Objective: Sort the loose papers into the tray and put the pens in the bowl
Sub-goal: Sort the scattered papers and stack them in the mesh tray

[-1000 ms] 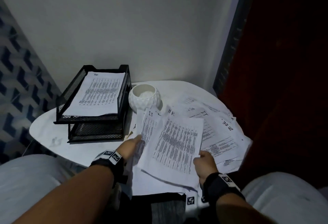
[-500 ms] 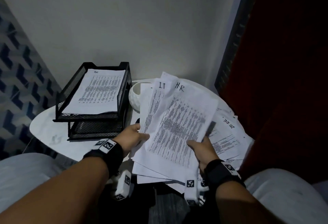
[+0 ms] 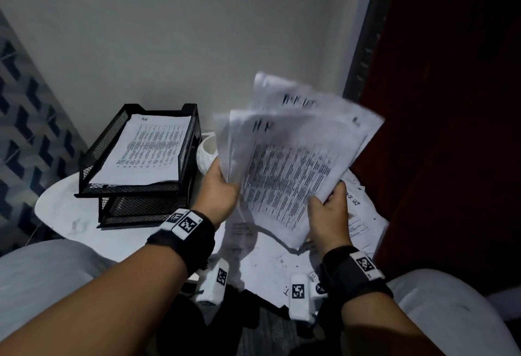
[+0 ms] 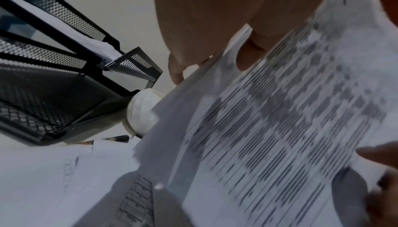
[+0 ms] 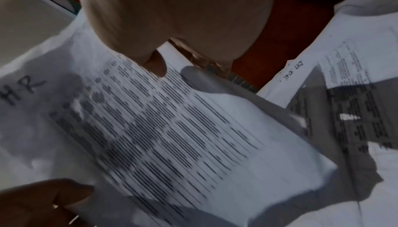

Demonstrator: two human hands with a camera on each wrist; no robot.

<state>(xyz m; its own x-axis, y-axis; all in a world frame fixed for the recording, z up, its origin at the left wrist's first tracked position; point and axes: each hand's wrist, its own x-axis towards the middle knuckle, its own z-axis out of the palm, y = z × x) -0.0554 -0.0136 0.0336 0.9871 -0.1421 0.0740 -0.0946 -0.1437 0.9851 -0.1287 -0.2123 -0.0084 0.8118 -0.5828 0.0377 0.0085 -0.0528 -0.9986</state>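
A sheaf point(image 3: 293, 163) of thin white printed sheets, dense with rows of dark text and marked "HR" by hand at the top, is held up in the centre of the head view, tilted and fanned toward the upper right. Half a second ago it hung lower over the bench point(image 3: 56, 206); a second ago it lay nearly flat among the other sheets. The left hand point(image 3: 218, 189) pinches the sheaf's left edge, thumb on the front and fingers behind, as the left wrist view shows; the right hand point(image 3: 328, 214) pinches the lower right edge the same way, thumb point(image 5: 155, 63) pressed on the print. The raised sheaf now hides most of the bowl point(image 3: 205, 152), which was in full view a second ago; only a slice of its white, faceted, rounded side shows just right of the tray point(image 3: 112, 135). The tray is black wire mesh, two tiers, in the left centre of the frame, and one printed sheet point(image 3: 149, 149) lies flat in its upper tier, unchanged. Loose papers point(image 3: 363, 214) stay scattered at the right and lower centre of the round white bench, one reading what looks like "TASK LIST". In the left wrist view a dark pen point(image 4: 117, 139) lies on the bench by the foot of the bowl, partly under paper. Black wristbands with square black-and-white tags wrap both wrists.
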